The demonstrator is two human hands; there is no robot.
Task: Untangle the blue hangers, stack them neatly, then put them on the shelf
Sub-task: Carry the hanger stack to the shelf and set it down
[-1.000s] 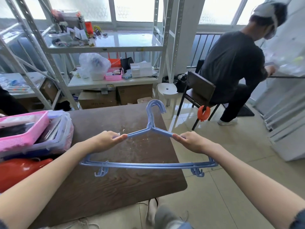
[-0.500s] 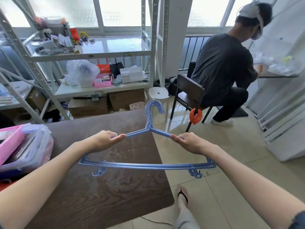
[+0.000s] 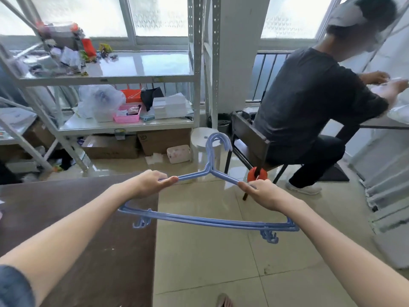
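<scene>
Blue plastic hangers point(image 3: 208, 222), stacked together into one bundle with their hooks lined up, hang in the air between my two hands. My left hand point(image 3: 150, 183) is clenched around the left sloping shoulder of the bundle, thumb pressed along the top of the bars. My right hand point(image 3: 264, 194) is clenched around the right sloping shoulder in the same way. The hooks point up and away from me, toward a white round stool point(image 3: 202, 138) on the floor. The long bottom bars sag a little below my wrists, and the small clip hooks dangle under each end.

The left end of the bundle is over the corner of the dark brown table point(image 3: 77, 229); the rest of it is out past the table edge, above the pale tiled floor point(image 3: 210, 262). The hangers touch nothing but my hands.

Ahead and to the left stands the white metal shelf point(image 3: 110, 79), well apart from the hangers. Its upper level is mostly bare on the right side, with clutter at the left. The lower level carries a pink basket point(image 3: 127, 115), plastic bags and white boxes. Cardboard boxes point(image 3: 110, 147) sit on the floor beneath it. To the right another person in a dark shirt point(image 3: 309, 103) sits on a chair point(image 3: 250, 138) with their back to me
</scene>
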